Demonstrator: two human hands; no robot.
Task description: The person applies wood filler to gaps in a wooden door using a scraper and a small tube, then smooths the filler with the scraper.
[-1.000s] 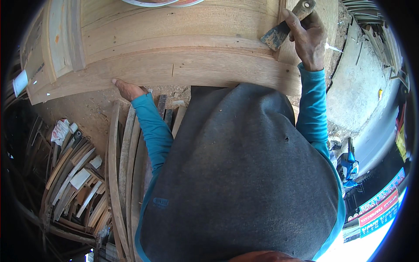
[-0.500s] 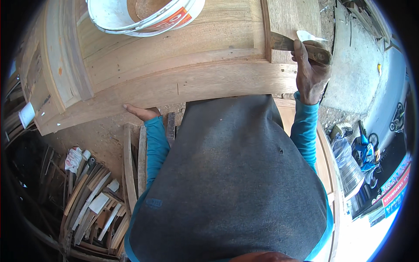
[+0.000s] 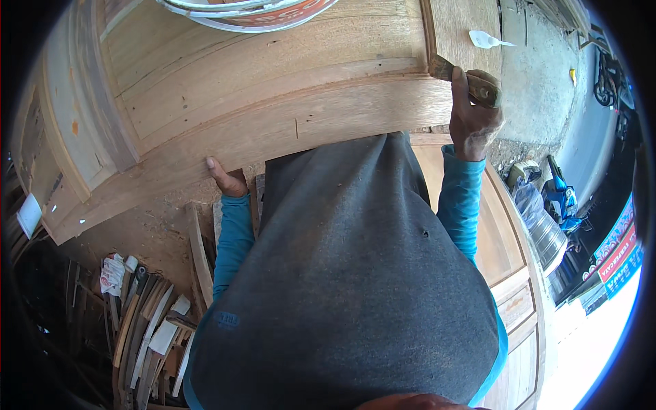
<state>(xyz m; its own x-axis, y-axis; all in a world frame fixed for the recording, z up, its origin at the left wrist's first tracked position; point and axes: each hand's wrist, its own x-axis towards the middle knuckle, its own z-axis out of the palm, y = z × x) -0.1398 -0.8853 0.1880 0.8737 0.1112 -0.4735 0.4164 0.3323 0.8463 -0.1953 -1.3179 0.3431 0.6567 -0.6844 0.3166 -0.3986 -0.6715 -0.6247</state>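
Observation:
A panelled wooden door [image 3: 273,78] lies flat in front of me. In my right hand [image 3: 476,123] is a putty knife [image 3: 484,90], its dark handle gripped with the thumb along it. The blade points left, its tip touching the door at the corner where a panel moulding meets the near rail. My left hand [image 3: 227,179] holds the door's near edge, thumb on top; its other fingers are hidden below. A white plastic spatula-like piece [image 3: 484,39] lies on the door beyond the knife.
A white bucket [image 3: 273,19] stands on the door at the far side. A white cup-like container [image 3: 29,216] is by the left end. Wood offcuts [image 3: 147,328] are stacked at lower left. Another panelled door [image 3: 499,253] is at my right, near a metal drum [image 3: 544,236].
My right hand has brought the putty knife left and slightly nearer, its blade now at the moulding corner. My left thumb has come up onto the door's edge. The view has shifted.

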